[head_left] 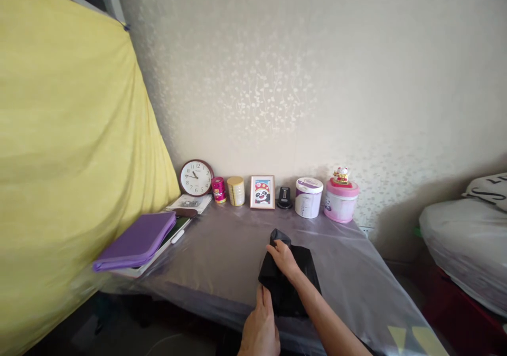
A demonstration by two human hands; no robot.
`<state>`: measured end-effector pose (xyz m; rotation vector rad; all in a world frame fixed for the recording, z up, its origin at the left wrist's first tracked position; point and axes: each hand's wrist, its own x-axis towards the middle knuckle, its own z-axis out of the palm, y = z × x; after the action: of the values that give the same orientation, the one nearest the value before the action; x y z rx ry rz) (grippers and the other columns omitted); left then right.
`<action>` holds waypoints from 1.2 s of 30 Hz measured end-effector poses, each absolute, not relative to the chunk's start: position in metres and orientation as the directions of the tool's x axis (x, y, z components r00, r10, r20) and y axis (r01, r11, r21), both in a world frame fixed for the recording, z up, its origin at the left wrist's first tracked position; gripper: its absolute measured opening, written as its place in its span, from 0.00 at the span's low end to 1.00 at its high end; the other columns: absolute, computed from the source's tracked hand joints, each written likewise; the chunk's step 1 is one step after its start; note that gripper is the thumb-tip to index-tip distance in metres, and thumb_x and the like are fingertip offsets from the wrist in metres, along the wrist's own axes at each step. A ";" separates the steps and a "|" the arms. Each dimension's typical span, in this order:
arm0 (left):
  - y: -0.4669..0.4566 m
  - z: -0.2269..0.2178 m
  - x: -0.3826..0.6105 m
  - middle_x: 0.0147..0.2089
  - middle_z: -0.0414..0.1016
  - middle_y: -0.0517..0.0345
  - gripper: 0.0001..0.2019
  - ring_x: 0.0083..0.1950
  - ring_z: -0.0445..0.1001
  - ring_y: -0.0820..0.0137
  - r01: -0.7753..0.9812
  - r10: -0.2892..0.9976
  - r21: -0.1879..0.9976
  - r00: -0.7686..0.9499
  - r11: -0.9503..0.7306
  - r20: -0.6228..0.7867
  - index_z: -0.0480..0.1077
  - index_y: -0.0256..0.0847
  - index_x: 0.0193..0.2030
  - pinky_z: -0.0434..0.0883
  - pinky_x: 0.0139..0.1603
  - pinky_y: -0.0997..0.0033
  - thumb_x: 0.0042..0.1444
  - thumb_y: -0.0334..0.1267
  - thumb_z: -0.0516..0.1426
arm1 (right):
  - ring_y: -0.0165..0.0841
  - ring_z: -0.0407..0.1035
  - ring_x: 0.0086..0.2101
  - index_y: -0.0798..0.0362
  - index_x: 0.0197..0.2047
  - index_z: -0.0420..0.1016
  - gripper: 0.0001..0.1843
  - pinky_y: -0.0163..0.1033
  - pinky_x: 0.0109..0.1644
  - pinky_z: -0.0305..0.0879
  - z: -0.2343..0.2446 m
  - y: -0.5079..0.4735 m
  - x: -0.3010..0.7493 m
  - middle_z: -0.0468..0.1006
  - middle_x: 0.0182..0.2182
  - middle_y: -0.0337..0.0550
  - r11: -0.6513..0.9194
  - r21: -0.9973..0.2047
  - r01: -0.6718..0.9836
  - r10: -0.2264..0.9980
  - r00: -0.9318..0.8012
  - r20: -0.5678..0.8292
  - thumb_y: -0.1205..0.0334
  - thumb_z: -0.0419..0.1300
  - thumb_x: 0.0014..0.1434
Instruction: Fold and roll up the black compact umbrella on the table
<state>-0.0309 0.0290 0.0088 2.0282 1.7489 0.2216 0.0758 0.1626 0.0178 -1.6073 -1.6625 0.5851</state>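
A piece of black cloth, possibly a bag, lies near the front edge of the table with one part bunched up. My right hand reaches across it and is closed on the raised, bunched part at its far left. At the cloth's near left corner, my left hand is closed on the edge, fingers pointing away from me. The thumb of that hand is hidden, and part of the cloth lies under my right forearm.
A clear sheet covers the table. Along the wall stand a clock, tins, a picture frame, a white tub and a pink-lidded tub bearing a cat figurine. A purple folder lies left, beside a yellow curtain.
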 end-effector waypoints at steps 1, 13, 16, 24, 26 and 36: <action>0.029 0.008 -0.032 0.67 0.37 0.40 0.39 0.50 0.68 0.63 0.891 0.970 0.445 0.180 -0.090 -0.163 0.38 0.32 0.65 0.63 0.49 0.71 0.45 0.20 0.47 | 0.29 0.61 0.23 0.56 0.29 0.66 0.09 0.32 0.26 0.51 0.016 0.163 0.074 0.67 0.19 0.37 0.106 -0.749 0.654 0.982 0.050 0.184 0.59 0.53 0.54; 0.022 0.014 -0.043 0.68 0.21 0.55 0.41 0.60 0.57 0.54 0.841 0.978 0.537 0.165 -0.072 -0.127 0.44 0.48 0.64 0.63 0.53 0.60 0.40 0.26 0.52 | 0.36 0.72 0.36 0.58 0.42 0.67 0.12 0.34 0.33 0.56 0.016 0.166 0.066 0.78 0.31 0.49 0.147 -0.577 0.803 0.987 -0.080 0.139 0.61 0.50 0.58; 0.026 0.022 -0.043 0.68 0.22 0.56 0.42 0.59 0.57 0.50 0.855 0.964 0.510 0.206 -0.094 -0.167 0.46 0.51 0.63 0.64 0.51 0.55 0.39 0.26 0.52 | 0.37 0.72 0.36 0.58 0.43 0.67 0.14 0.34 0.33 0.57 0.011 0.169 0.069 0.77 0.30 0.48 0.185 -0.575 0.797 0.981 -0.117 0.153 0.61 0.49 0.58; 0.034 0.022 -0.037 0.68 0.31 0.56 0.46 0.52 0.64 0.48 0.881 0.943 0.444 0.271 -0.163 -0.192 0.44 0.57 0.63 0.67 0.47 0.48 0.36 0.23 0.53 | 0.38 0.73 0.36 0.59 0.47 0.65 0.18 0.35 0.34 0.60 0.012 0.168 0.069 0.78 0.32 0.48 0.157 -0.632 0.759 0.986 -0.089 0.139 0.58 0.49 0.57; 0.035 0.020 -0.037 0.68 0.35 0.57 0.44 0.53 0.64 0.47 0.896 0.934 0.415 0.271 -0.157 -0.231 0.46 0.58 0.62 0.68 0.46 0.47 0.37 0.22 0.51 | 0.37 0.73 0.35 0.59 0.48 0.65 0.18 0.35 0.34 0.60 0.013 0.168 0.068 0.78 0.32 0.48 0.149 -0.660 0.736 0.989 -0.096 0.115 0.58 0.49 0.57; 0.048 0.016 -0.044 0.68 0.27 0.45 0.51 0.46 0.70 0.47 0.815 0.908 0.494 0.404 -0.304 -0.109 0.38 0.55 0.64 0.69 0.45 0.48 0.34 0.24 0.58 | 0.37 0.73 0.31 0.58 0.47 0.66 0.19 0.37 0.35 0.61 0.015 0.168 0.067 0.79 0.28 0.45 0.204 -0.693 0.691 0.979 -0.163 0.126 0.56 0.49 0.55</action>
<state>-0.0435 0.0482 0.0155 2.1896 1.4677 0.2615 0.0667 0.1684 0.0146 -1.5474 -1.9244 0.6662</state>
